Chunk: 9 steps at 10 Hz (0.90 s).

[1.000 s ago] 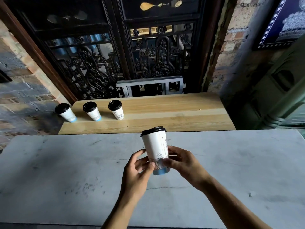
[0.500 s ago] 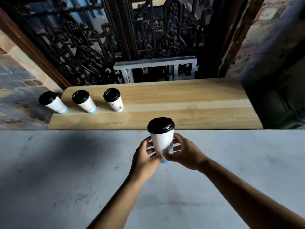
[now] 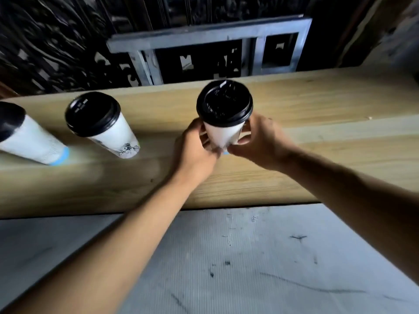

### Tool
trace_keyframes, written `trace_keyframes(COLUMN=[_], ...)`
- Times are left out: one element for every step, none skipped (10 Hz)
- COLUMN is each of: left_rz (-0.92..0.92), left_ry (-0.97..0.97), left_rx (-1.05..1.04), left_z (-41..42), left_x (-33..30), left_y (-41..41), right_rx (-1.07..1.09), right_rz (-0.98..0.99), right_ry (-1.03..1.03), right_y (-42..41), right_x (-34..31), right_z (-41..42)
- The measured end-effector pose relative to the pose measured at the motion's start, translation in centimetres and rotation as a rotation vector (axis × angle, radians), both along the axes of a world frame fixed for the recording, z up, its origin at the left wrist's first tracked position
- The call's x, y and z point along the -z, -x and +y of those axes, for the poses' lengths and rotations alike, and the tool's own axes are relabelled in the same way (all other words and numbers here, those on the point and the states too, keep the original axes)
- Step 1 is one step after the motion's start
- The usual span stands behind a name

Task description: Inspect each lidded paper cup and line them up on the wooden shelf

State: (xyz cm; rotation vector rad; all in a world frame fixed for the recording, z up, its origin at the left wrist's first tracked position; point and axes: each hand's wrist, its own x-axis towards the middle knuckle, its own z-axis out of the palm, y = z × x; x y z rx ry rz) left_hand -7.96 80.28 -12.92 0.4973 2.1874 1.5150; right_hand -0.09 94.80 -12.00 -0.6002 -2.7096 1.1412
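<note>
We've carried the cup (image 3: 223,130) from over the desk (image 3: 249,257) out above the shelf (image 3: 317,137), both hands' fingers (image 3: 243,139) clamped round it, ready to set beside the row

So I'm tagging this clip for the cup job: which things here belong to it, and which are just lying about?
Part of the job:
held lidded cup
left hand
right hand
nearest shelved cup
cup at the left edge
wooden shelf

Just around:
grey counter
grey metal frame
dark carved screen
</note>
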Motion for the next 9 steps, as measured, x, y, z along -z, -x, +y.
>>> trace_keyframes(left_rz=[0.055, 0.052, 0.057, 0.019, 0.012, 0.01, -0.003, 0.008, 0.005], left_ry=[-0.002, 0.001, -0.002, -0.014, -0.013, -0.021, -0.02, 0.019, 0.088], left_rx=[0.003, 0.009, 0.03, 0.07, 0.046, 0.035, 0.053, 0.057, 0.01], left_z=[0.8, 1.4, 1.3, 0.8, 0.7, 0.4, 0.1, -0.6, -1.2], left_x=[1.3, 2.2, 2.3, 2.5, 2.5, 2.9, 3.3, 3.3, 3.3], left_y=[1.3, 2.1, 2.2, 1.8, 1.4, 1.3, 1.3, 0.4, 0.0], right_rx=[-0.007, 0.008, 0.011, 0.051, 0.075, 0.095, 0.134, 0.176, 0.212], right_rz=[0.019, 0.069, 0.096, 0.075, 0.052, 0.044, 0.06, 0.043, -0.034], right_ry=[-0.003, 0.03, 0.044, 0.041, 0.044, 0.053, 0.044, 0.035, 0.009], right_y=[1.2, 1.6, 1.4, 0.8, 0.5, 0.2, 0.1, -1.2, -2.1], right_x=[1.3, 2.0, 2.4, 3.4, 3.8, 4.0, 4.1, 4.5, 4.3], right_z=[0.7, 1.0, 1.0, 0.5, 0.1, -0.3, -0.5, -1.3, -2.4])
